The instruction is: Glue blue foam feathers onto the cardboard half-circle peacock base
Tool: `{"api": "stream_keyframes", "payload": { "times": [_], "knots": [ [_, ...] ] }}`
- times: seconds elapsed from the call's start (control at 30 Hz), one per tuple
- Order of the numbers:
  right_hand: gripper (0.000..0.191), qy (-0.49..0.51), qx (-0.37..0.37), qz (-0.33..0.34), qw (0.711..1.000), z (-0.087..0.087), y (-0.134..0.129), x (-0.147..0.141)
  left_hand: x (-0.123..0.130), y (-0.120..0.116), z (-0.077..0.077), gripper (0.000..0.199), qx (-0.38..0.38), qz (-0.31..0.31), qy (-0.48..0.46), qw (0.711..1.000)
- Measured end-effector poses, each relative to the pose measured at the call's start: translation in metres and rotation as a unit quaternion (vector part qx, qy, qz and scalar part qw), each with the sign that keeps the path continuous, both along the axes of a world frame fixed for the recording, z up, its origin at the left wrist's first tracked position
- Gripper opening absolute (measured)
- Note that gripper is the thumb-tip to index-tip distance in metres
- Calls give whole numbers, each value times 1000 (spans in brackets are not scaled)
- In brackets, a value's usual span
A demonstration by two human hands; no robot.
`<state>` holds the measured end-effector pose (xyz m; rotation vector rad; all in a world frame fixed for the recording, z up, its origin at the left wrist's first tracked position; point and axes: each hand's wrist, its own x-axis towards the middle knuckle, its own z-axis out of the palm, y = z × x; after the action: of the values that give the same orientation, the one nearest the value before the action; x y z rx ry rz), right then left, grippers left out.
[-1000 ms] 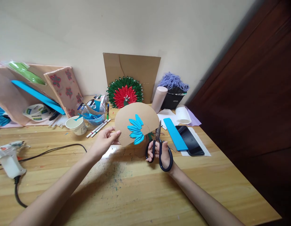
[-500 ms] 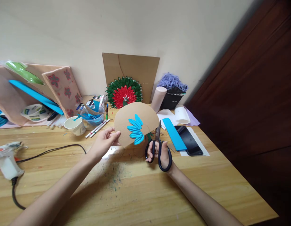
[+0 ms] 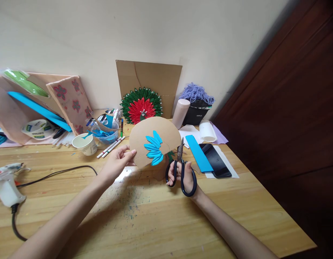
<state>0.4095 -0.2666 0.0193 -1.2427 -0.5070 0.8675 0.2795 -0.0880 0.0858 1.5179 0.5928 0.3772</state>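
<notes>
My left hand pinches the lower left edge of a rounded piece of brown cardboard, holding it tilted up above the table. Several bright blue petals fan out on the cardboard's face. In my right hand is a pair of scissors with black handles, blades pointing up beside the cardboard's right edge. Whether the blades touch the cardboard I cannot tell. A small dark green piece shows behind the cardboard, close to the scissors.
Behind stands a red and green petal fan against a cardboard sheet. A blue strip and a phone lie to the right. A paper cup, a tub of scraps and a glue gun are left.
The whole view has shifted very slightly, so things sit a little further left. Both hands keep their holds on the cardboard and the scissors.
</notes>
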Motion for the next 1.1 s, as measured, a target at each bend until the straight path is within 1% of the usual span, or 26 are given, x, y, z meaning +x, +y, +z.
{"api": "stream_keyframes", "payload": {
  "times": [0.17, 0.37, 0.5, 0.77, 0.93, 1.1],
  "knots": [
    [70, 4, 4, 1, 1000, -1, 0, 0, 0, 0, 1, 31, -13, 1, 2, 1000],
    [73, 2, 9, 4, 1000, 1, -1, -3, 0, 0, -1, 31, 10, 1, 1, 1000],
    [73, -2, 14, -1, 1000, 1, 0, -4, 0, -2, -1, 30, 10, 3, -2, 1000],
    [72, 3, 24, -9, 1000, 1, 1, -4, 0, -3, 1, 28, -5, -1, -4, 1000],
    [71, 1, 9, -9, 1000, 1, 2, -3, 0, -4, 1, 31, 1, 4, -4, 1000],
    [71, -22, -14, -26, 999, 5, 3, -5, 2, -5, -4, 35, -9, 1, -11, 1000]
  ]
}}
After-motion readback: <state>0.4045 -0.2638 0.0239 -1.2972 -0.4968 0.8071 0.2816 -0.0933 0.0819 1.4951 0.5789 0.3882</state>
